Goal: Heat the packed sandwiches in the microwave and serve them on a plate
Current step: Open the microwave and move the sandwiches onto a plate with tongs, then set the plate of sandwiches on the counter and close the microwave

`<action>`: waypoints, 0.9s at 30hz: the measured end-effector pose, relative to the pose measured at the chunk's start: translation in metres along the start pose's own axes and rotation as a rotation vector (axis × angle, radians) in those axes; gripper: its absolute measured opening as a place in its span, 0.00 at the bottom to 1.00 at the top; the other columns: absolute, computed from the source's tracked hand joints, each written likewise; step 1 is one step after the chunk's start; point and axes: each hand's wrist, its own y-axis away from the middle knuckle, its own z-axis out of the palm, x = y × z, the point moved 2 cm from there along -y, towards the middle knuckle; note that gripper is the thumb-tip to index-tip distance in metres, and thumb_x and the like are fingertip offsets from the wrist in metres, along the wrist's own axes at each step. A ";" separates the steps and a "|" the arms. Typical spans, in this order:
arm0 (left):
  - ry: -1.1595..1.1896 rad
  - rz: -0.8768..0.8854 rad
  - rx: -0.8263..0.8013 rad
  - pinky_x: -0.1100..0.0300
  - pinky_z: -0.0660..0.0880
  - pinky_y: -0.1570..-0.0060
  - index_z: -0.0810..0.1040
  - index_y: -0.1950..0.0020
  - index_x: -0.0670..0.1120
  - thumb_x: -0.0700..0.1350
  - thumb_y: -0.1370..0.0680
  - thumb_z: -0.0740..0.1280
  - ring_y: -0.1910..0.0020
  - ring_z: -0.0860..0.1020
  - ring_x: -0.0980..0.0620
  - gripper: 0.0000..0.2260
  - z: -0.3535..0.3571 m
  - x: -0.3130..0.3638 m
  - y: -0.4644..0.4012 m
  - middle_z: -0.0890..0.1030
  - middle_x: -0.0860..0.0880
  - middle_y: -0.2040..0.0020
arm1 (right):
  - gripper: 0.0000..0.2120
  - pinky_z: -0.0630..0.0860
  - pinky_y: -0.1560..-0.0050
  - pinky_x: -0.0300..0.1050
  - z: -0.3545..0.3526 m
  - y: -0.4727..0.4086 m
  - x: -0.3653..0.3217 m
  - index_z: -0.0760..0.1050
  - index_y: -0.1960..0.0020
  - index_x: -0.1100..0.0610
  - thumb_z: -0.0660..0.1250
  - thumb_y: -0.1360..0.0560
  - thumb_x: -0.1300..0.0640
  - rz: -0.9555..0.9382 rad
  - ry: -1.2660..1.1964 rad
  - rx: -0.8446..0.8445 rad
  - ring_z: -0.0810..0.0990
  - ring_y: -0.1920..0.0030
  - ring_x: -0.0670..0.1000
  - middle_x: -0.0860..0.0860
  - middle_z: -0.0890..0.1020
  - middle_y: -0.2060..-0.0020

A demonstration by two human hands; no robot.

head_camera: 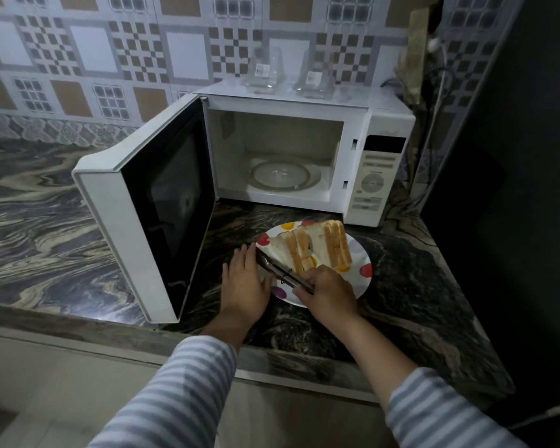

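A white plate [359, 253] with coloured dots stands on the counter in front of the white microwave [379, 124]. Triangular sandwich halves [314, 245] lie on the plate. The microwave door [133, 215] hangs wide open to the left, and the glass turntable [282, 174] inside is bare. My right hand [328, 291] grips metal tongs [280, 268] whose tips reach the left sandwich. My left hand [244, 278] rests with straight fingers against the plate's left rim.
Two clear plastic sandwich packs [265, 71] stand on top of the microwave. A dark tall appliance [514, 156] fills the right side. Cables [434, 92] hang at the back right corner. The marble counter [46, 205] stretches to the left.
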 end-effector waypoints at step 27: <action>-0.075 -0.033 -0.302 0.45 0.42 0.26 0.41 0.22 0.49 0.48 0.17 0.49 0.22 0.46 0.52 0.26 0.017 -0.028 -0.056 0.54 0.47 0.21 | 0.26 0.40 0.27 0.60 0.000 -0.035 0.130 0.56 0.24 0.44 0.48 0.21 0.39 0.405 0.188 0.084 0.50 0.23 0.50 0.48 0.61 0.25</action>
